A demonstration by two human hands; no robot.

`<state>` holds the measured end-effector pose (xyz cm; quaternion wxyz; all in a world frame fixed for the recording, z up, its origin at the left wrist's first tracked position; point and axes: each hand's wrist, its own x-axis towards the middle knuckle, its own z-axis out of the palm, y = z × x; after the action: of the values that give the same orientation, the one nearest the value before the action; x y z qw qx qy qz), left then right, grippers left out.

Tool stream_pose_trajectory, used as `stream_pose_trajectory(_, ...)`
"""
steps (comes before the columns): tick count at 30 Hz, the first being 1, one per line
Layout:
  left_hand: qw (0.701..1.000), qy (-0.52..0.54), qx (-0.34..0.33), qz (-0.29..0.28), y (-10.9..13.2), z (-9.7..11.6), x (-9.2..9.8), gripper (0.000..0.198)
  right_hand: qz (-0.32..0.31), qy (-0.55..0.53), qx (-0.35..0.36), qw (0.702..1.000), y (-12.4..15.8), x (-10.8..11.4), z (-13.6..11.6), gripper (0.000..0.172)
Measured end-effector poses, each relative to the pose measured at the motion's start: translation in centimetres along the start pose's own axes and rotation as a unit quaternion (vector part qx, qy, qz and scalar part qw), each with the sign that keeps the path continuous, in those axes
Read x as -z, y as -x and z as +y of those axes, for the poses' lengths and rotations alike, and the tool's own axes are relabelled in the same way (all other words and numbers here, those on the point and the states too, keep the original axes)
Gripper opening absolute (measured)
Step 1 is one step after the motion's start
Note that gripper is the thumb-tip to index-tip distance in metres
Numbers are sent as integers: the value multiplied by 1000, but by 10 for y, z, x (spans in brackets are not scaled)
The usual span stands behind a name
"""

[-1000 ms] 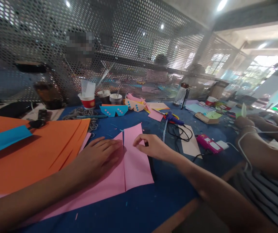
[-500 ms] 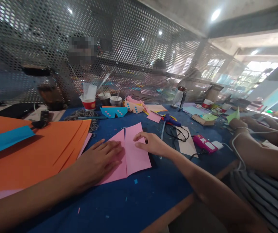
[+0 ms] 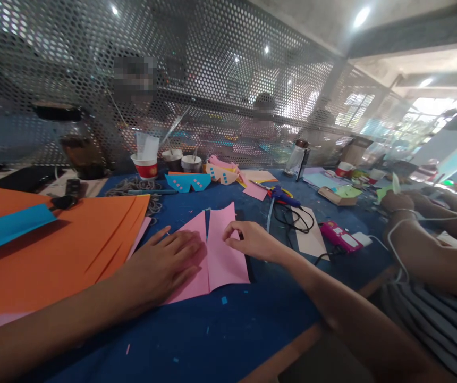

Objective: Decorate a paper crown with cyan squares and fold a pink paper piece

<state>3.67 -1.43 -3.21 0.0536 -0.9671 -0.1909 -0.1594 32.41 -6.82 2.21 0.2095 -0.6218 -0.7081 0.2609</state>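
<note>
A pink paper sheet [image 3: 222, 260], folded along a middle crease, lies on the blue table [image 3: 232, 330]. My left hand [image 3: 164, 266] rests flat on its left half, fingers spread, pressing it down. My right hand [image 3: 252, 240] pinches the right flap near its upper edge with thumb and fingertips. Both forearms reach in from the bottom of the view.
Orange sheets [image 3: 61, 244] with a blue strip [image 3: 9, 226] lie at left. Paper cups [image 3: 145, 166], paper boats [image 3: 186, 182], a glue gun [image 3: 284, 196] with black cord and a pink device [image 3: 340, 236] sit beyond. Another person's arms [image 3: 420, 239] work at right. A perforated metal screen [image 3: 212, 80] backs the table.
The pink sheet's visible part got shorter and shifted slightly. My right hand's fingers went from lying on the flap to pinching its upper edge; the left hand stayed pressed down.
</note>
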Motion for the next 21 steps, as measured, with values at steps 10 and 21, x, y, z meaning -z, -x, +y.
stream_pose_trajectory(10,1000,-7,0,-17,2,1,-2,49,-63,-32,41,997,9,12,-6,21)
stream_pose_trajectory(21,1000,-12,-7,-7,5,0,-6,50,-93,-14,41,995,10,15,-9,18)
